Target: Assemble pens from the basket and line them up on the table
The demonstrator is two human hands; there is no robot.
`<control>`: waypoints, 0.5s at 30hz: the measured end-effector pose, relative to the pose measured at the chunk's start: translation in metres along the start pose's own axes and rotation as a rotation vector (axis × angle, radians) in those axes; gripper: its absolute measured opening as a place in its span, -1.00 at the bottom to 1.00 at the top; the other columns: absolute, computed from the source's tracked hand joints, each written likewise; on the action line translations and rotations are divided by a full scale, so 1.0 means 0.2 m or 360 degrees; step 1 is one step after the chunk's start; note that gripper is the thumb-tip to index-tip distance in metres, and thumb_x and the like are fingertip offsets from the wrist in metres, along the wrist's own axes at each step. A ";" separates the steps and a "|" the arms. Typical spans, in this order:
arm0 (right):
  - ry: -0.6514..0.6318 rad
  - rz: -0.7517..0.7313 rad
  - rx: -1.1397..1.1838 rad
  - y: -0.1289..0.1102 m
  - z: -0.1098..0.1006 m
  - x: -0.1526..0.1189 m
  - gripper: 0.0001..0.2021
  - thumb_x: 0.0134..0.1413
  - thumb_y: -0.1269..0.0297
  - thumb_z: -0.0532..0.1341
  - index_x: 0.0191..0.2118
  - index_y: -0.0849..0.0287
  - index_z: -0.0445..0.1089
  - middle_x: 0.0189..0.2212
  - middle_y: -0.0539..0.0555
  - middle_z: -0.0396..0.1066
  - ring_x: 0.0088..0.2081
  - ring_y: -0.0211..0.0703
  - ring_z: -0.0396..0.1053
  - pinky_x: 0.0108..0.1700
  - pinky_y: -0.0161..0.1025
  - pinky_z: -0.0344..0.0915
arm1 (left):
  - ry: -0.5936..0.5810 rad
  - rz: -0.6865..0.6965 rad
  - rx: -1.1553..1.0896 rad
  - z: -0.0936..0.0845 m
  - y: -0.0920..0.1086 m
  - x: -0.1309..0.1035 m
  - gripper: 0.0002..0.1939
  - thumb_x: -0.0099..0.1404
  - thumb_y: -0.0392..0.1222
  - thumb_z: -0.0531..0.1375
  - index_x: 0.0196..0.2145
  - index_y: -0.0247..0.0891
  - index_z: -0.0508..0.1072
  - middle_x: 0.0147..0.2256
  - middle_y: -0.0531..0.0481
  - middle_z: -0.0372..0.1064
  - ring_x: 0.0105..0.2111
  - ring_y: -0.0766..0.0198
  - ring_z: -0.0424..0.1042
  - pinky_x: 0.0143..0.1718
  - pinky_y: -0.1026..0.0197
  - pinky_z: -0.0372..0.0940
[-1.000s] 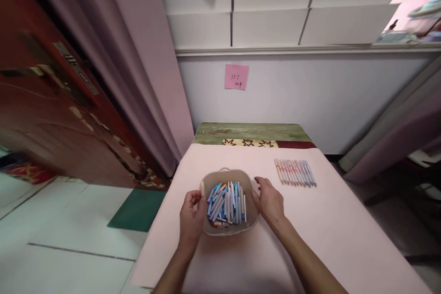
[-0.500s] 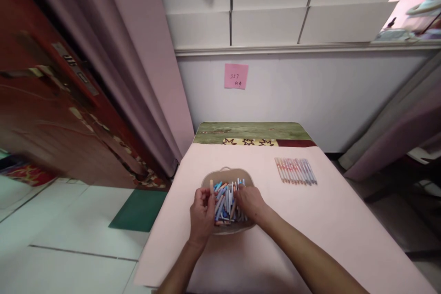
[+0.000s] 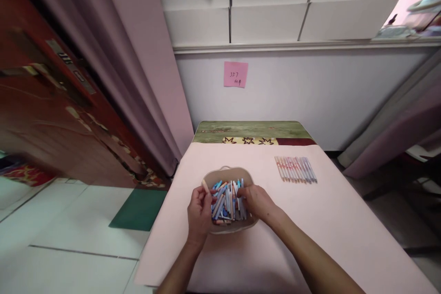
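A beige basket (image 3: 230,229) with a loop handle at its far side stands on the table, filled with a jumble of blue, white, grey and orange pens (image 3: 223,200). At its left side my left hand (image 3: 200,213) is closed on a peach-coloured pen (image 3: 206,186), whose upper end sticks out past the fingers. My right hand (image 3: 257,200) reaches over the right rim, its fingertips bent together among the pens. Whatever those fingertips grip is hidden. To the right, a neat row of pens (image 3: 295,169) with pink, red and greyish barrels lies side by side.
Pale pink paper (image 3: 317,234) covers most of the table, with its green patterned top (image 3: 248,129) showing at the far end. A pink note (image 3: 235,74) hangs on the wall behind. A red door (image 3: 51,101) and curtain stand left.
The pen in my left hand has tilted to the left. My right hand has shifted slightly to the right within the basket, and some pens beneath it lie differently.
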State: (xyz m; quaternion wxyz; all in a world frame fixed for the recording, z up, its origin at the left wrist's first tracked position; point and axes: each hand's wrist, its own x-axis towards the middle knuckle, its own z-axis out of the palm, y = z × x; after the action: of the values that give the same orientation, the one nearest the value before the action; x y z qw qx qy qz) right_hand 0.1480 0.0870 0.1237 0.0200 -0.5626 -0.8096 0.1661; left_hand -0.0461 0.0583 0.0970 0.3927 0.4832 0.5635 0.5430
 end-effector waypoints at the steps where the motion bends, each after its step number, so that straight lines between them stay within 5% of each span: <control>1: 0.0008 -0.0002 0.0025 -0.01 0.00 0.00 -0.68 0.06 0.46 0.13 -0.13 0.00 0.51 -0.24 0.10 0.51 -0.23 -0.11 0.48 -0.23 -0.30 0.26 | 0.0009 -0.0009 -0.0012 0.00 0.00 0.00 -0.73 0.27 0.00 0.13 -0.18 -0.22 0.28 -0.25 -0.08 0.49 -0.38 0.23 0.48 -0.31 0.16 0.39; 15: 0.0061 0.0079 -0.0082 -0.01 0.08 0.02 -0.79 0.20 0.33 0.09 -0.26 0.14 0.49 -0.31 0.15 0.54 -0.26 -0.05 0.50 -0.28 -0.27 0.27 | 0.0007 0.0038 0.0044 0.01 0.01 -0.02 -0.80 0.30 -0.05 0.10 -0.22 -0.19 0.22 -0.36 0.03 0.46 -0.55 0.35 0.31 -0.48 0.29 0.27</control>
State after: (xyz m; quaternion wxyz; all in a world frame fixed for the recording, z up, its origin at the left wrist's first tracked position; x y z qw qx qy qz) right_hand 0.1404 0.0865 0.1091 0.0169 -0.5858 -0.7989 0.1350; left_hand -0.0430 0.0545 0.0991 0.3783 0.4941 0.5660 0.5407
